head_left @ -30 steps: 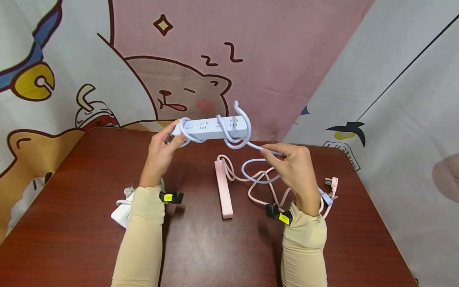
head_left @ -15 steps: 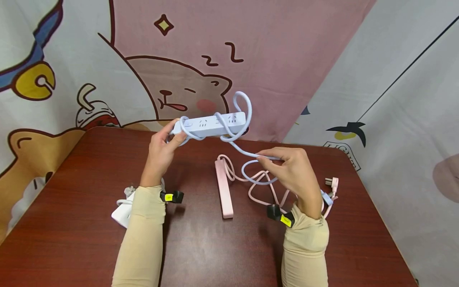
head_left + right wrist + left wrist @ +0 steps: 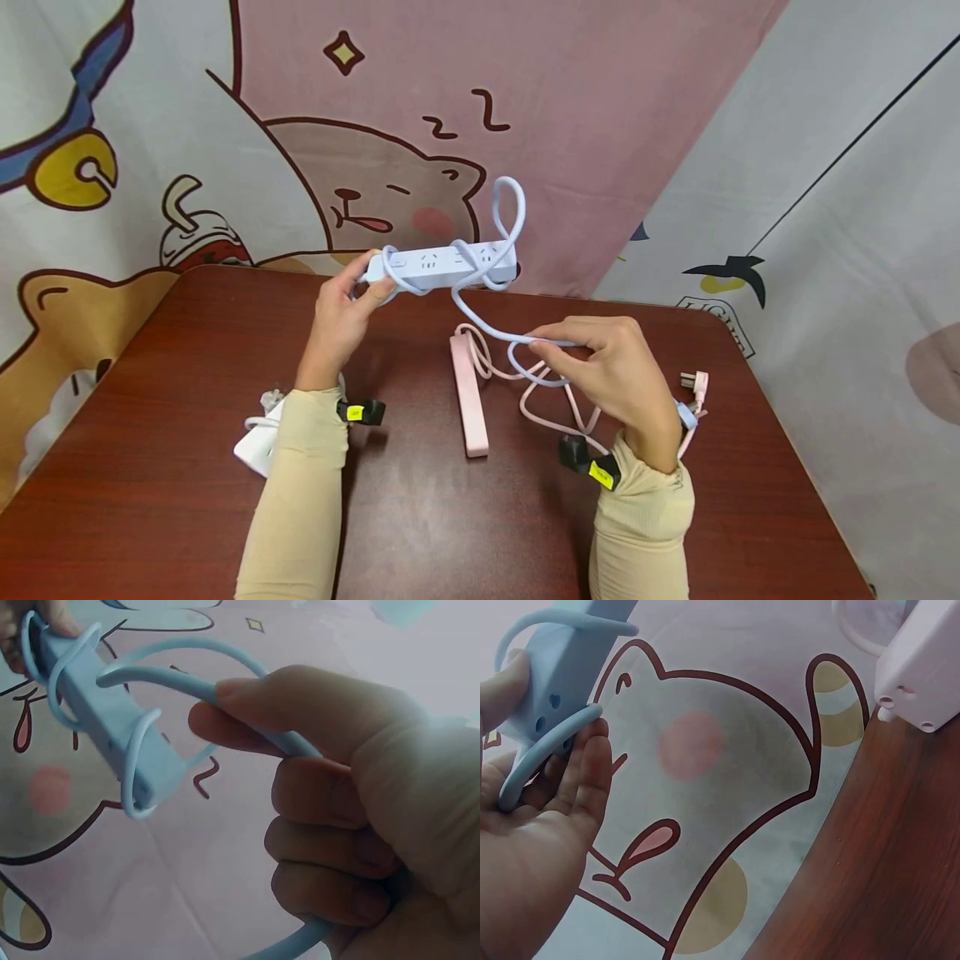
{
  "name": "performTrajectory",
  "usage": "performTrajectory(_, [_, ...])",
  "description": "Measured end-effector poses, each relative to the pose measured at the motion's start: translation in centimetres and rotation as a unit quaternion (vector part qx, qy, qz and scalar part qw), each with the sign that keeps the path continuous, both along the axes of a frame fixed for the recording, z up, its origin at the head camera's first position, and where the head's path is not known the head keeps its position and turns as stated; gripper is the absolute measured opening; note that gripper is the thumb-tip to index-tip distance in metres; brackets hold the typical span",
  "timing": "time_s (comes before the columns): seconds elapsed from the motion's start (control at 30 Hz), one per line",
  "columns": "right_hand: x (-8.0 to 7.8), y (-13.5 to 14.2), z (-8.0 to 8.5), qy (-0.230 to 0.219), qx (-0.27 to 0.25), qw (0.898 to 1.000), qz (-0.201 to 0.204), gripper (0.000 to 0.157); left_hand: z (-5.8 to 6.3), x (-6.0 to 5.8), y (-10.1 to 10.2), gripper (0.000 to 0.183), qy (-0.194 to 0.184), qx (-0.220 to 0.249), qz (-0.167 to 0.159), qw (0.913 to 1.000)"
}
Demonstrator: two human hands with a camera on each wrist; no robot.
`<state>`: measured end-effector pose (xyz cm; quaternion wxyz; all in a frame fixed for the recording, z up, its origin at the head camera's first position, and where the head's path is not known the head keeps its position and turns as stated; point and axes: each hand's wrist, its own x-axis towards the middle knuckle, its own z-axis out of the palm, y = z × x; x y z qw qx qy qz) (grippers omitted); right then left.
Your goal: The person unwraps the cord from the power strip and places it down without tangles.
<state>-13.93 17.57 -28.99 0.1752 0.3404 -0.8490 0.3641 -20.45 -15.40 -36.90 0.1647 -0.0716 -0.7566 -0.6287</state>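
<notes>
A pale blue power strip [image 3: 438,265] is held up above the table's far side, its own cord looped around it. My left hand [image 3: 341,317] grips its left end between thumb and fingers; in the left wrist view, cord loops pass by that hand [image 3: 551,825]. Between thumb and forefinger my right hand [image 3: 611,362] pinches the blue cord [image 3: 487,327], with its other fingers curled in the right wrist view. A tall loop of cord [image 3: 521,204] stands up over the strip's right end. From the right hand, more blue cord hangs down toward the table.
On the brown table [image 3: 420,525] lies a pink power strip [image 3: 468,396], its pink cord [image 3: 528,408] tangled to the right. A pink plug [image 3: 699,383] is at the right. Partly behind the left forearm sits a white power strip [image 3: 257,450]. A printed curtain [image 3: 600,125] hangs behind.
My right hand has moved slightly down and left, drawing the cord in front of the strip. The cord loop at the strip's right end has risen and narrowed. The left hand stays nearly still.
</notes>
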Motion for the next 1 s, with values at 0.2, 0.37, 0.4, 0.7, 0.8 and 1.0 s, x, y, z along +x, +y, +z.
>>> performTrajectory(0.2, [0.56, -0.06, 0.54, 0.013, -0.048, 0.998, 0.024, 0.018, 0.12, 0.05, -0.03, 0.041, 0.001, -0.024, 0.0, 0.9997])
performTrajectory(0.37, [0.67, -0.17, 0.6, 0.034, -0.095, 0.994, 0.046, 0.022, 0.13, 0.06, 0.01, 0.04, -0.002, -0.04, -0.005, 0.9992])
performTrajectory(0.4, [0.68, -0.22, 0.6, 0.039, -0.106, 0.992, 0.049, 0.023, 0.16, 0.11, 0.02, 0.04, -0.004, -0.044, -0.007, 0.999])
performTrajectory(0.7, [0.39, -0.36, 0.5, 0.082, -0.179, 0.981, 0.002, 0.018, 0.11, 0.26, 0.09, 0.042, -0.015, -0.086, -0.056, 0.9946])
performTrajectory(0.8, [0.3, -0.3, 0.43, 0.087, -0.195, 0.977, -0.011, 0.016, 0.12, 0.25, 0.19, 0.041, -0.01, -0.094, -0.076, 0.9926])
performTrajectory(1.0, [0.09, -0.41, 0.36, 0.091, -0.23, 0.968, -0.05, 0.007, 0.18, 0.43, 0.35, 0.044, -0.02, -0.1, -0.103, 0.9894])
